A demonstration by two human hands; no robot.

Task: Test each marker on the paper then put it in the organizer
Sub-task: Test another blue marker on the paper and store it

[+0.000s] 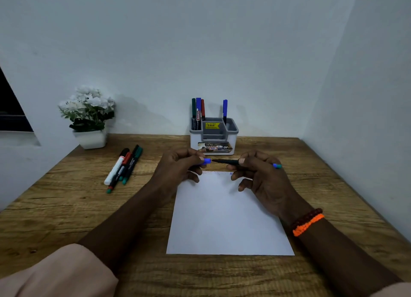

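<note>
Holding a slim black marker with a blue end (235, 162) level above the far edge of a white sheet of paper (229, 219), a person works at a wood-grain surface (66, 207) seen from their own head. Their right hand (264, 179) pinches the marker's barrel between thumb and forefinger, its bare tip pointing left; their left hand (180, 166) pinches a small blue cap (207, 161) just beside that tip, cap and tip close but apart. Faint coloured scribbles run along the paper's far edge, partly hidden by the fingers. Whether the cap is coming off or going on cannot be told. Behind the hands stands a grey and white plastic desk organizer (214, 134), with green, blue and red markers upright in its left compartment and one blue marker in its right. To the left lies a loose cluster of untested markers (123, 167), white, red and green among them, near a white pot of white artificial flowers (89, 116). An orange band and brown beads circle the right wrist. The marker looks light, rigid and smooth, so a mid-barrel pinch should control it well; the cap is tiny and probably slippery, best held by its sides and pushed on straight.
</note>
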